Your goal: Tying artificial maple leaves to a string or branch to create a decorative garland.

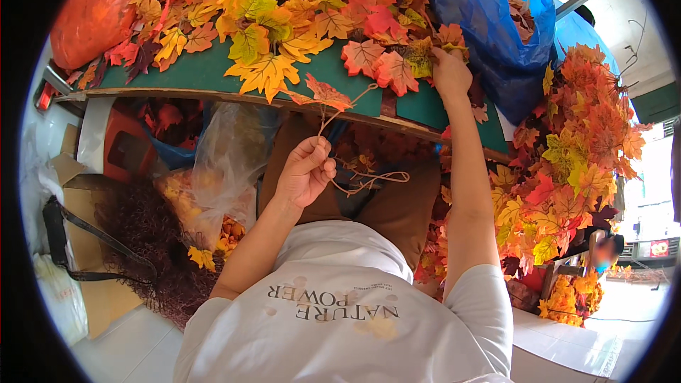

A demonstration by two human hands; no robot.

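My left hand [306, 171], closed in a pinch, holds the brown cord of an artificial leaf vine [323, 119] just off the table's near edge. Orange-red leaves sit on the cord above the fingers, and its looped tail [372, 181] hangs over my lap. Farther right, my right hand [452, 74] reaches onto the table with its fingers closed at an artificial maple leaf [420, 55] coloured olive and red. The fingertips are partly hidden among the leaves. Before both hands lies a big heap of artificial maple leaves [284, 14] in yellow, orange and red.
The green tabletop [191, 74] has a wooden front edge. A blue plastic bag [489, 21] stands by my right hand, a red bag [92, 14] at the far left. Leaf garlands [567, 163] hang at right. Below left are a clear bag [230, 163] and a cardboard box [92, 241].
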